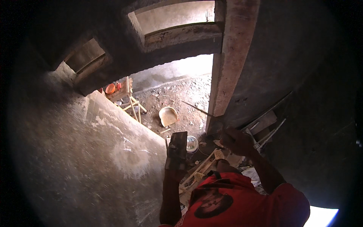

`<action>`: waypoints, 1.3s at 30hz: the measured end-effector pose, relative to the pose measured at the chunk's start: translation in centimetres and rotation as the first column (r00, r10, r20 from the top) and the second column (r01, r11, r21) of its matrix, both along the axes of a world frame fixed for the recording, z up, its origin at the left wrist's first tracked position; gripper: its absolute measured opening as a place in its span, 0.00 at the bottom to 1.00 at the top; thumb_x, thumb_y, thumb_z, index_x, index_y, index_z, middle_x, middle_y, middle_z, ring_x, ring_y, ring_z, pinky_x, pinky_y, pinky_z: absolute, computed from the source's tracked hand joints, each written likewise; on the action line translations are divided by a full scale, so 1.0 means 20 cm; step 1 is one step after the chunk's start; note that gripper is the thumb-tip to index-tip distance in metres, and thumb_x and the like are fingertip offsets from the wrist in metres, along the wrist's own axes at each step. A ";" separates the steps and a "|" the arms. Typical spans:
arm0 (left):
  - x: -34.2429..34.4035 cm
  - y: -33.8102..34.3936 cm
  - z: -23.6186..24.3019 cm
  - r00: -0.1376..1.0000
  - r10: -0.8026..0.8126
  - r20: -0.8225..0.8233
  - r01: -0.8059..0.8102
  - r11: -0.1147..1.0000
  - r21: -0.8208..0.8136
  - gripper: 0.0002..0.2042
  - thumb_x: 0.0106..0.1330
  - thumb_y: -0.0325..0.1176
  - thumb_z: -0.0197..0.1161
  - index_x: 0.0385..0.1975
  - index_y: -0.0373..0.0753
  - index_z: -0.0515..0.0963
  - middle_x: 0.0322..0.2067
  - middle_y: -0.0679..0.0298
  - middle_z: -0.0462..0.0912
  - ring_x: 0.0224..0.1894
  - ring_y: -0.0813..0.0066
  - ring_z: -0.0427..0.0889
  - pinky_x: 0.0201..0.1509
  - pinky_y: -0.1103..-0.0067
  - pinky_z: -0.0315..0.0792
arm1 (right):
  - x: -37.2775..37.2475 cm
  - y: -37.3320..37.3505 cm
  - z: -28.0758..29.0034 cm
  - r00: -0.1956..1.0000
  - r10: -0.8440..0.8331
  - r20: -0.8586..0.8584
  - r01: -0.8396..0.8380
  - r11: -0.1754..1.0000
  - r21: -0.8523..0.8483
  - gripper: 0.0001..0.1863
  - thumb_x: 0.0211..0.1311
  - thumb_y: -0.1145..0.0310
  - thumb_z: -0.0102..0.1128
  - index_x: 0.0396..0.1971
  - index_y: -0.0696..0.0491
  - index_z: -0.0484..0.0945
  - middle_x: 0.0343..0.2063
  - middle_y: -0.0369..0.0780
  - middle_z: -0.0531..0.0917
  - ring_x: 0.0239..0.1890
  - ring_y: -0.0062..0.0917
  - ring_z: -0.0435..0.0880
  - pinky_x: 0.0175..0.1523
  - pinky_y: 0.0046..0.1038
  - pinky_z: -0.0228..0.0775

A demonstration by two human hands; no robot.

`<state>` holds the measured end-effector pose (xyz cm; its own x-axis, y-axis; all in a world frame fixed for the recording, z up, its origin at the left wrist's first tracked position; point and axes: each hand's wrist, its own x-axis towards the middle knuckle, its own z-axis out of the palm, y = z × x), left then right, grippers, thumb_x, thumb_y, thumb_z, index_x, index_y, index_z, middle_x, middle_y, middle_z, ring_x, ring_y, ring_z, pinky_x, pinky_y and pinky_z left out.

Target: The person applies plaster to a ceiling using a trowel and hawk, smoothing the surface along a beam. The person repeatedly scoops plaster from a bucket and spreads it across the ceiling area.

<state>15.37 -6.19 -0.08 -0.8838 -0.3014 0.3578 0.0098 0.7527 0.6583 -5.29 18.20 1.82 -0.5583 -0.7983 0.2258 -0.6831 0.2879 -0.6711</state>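
My left hand [174,174] is closed round the lower end of a dark, flat rectangular plastering trowel [177,149]. The trowel is held up beside the edge of a grey plastered wall [124,159], and I cannot tell whether it touches. To the right, in shadow, my right hand [233,140] is raised with its fingers curled. What it holds, if anything, is too dark to make out. Below and between my hands is a round white bucket [192,143].
I stand over a wooden plank frame [200,168] set among debris. Past the opening lie rubble ground, a pale cut-open container [168,116], a wooden trestle [132,106] and orange basins [110,89]. A concrete column [234,56] rises at right, with boards and rods [264,128] leaning nearby.
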 end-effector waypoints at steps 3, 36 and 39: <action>0.07 -0.03 -0.10 1.000 -0.020 -0.012 0.019 0.998 -0.054 0.35 0.56 0.25 0.63 0.70 0.36 0.65 0.64 0.47 0.70 0.63 0.45 0.72 0.67 0.60 0.69 | 0.06 -0.03 -0.01 0.991 -0.020 0.131 0.030 0.997 -0.070 0.16 0.69 0.66 0.61 0.53 0.55 0.79 0.32 0.38 0.82 0.33 0.26 0.82 0.42 0.31 0.74; -0.67 0.57 -0.57 0.797 -0.499 0.340 -0.401 -0.017 0.916 0.20 0.71 0.31 0.62 0.62 0.46 0.71 0.50 0.65 0.80 0.45 0.75 0.83 0.39 0.81 0.78 | 0.45 1.02 -0.94 0.357 -0.740 0.571 0.693 0.619 0.369 0.16 0.66 0.63 0.63 0.46 0.59 0.77 0.29 0.40 0.79 0.28 0.22 0.77 0.34 0.30 0.71; -0.88 0.75 -0.82 0.794 -0.576 0.196 0.127 0.472 0.872 0.22 0.71 0.29 0.61 0.65 0.44 0.69 0.55 0.63 0.79 0.51 0.75 0.81 0.45 0.82 0.78 | 0.40 1.16 -1.07 0.384 -0.734 0.560 0.608 0.658 0.445 0.14 0.66 0.66 0.61 0.48 0.55 0.79 0.41 0.44 0.80 0.42 0.35 0.78 0.47 0.38 0.72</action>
